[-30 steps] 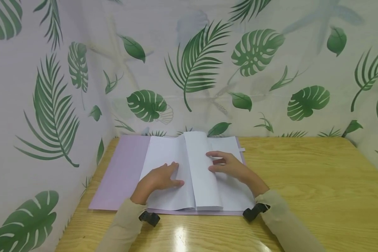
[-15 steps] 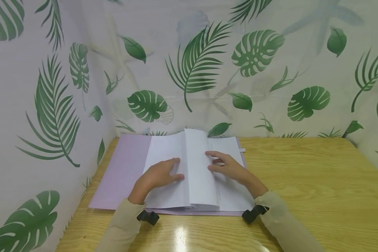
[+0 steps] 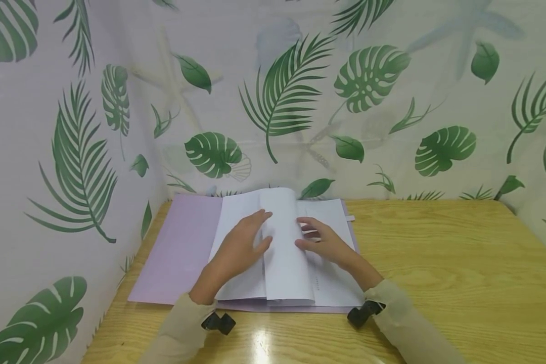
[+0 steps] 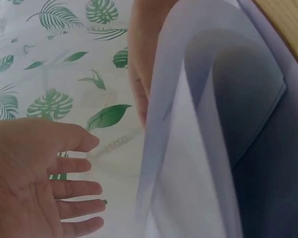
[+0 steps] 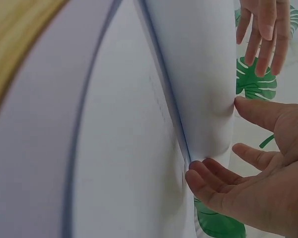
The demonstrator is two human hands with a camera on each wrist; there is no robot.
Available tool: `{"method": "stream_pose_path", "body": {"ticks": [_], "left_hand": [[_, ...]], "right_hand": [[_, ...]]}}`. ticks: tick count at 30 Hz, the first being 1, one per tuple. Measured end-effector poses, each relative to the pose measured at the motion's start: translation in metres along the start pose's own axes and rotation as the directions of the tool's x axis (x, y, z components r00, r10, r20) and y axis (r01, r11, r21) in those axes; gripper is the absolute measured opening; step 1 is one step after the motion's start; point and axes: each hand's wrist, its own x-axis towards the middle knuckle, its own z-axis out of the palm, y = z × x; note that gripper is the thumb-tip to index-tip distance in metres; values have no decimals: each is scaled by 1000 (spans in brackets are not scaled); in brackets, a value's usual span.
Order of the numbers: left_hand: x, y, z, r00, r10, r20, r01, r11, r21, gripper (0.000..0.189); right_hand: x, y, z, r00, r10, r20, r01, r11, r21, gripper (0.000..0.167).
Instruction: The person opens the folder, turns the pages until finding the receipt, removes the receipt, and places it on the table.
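Note:
A lilac folder (image 3: pixel 177 253) lies spread on the table with white pages (image 3: pixel 334 285) inside it. Along the middle, several pages bow up into a tall loop (image 3: pixel 286 268). My left hand (image 3: pixel 238 245) hovers left of this loop, fingers extended; the left wrist view has a gap between that hand (image 4: pixel 35 183) and the paper. Against the loop's right side, my right hand (image 3: pixel 329 245) touches the paper with thumb and fingertips. In the right wrist view this hand (image 5: pixel 268 183) has its thumb on the bowed paper and fingertips at the paper's lower fold.
The wooden table (image 3: pixel 441 273) extends to the right of the folder. Behind and to the left hangs a leaf-patterned curtain (image 3: pixel 387 151). A small white tab (image 3: pixel 349 218) sticks out at the folder's right edge.
My left hand has risen off the left page and moved right and away, toward the loop. The looped pages have shifted slightly left; my right hand has barely moved.

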Motion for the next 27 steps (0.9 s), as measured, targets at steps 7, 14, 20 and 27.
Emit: {"method": "stream_pose_path", "body": {"ticks": [7,14,20,27], "left_hand": [[-2,11,15,992,58,111,-53,997,-48,52],[-4,9,20,983,-8,183,16,999,-44,55],[-1,4,23,980,-54,193,56,998,-6,59],[1,2,26,966,-157,203,149,987,58,73]], "right_hand": [[2,-1,5,1000,27,-16,-27,1000,4,69],[-1,-6,8,999,23,-23,-22,999,34,69],[-2,-11,10,999,-6,-42,9,998,59,67],[-4,-15,10,998,-32,-52,35,997,70,64]]}}
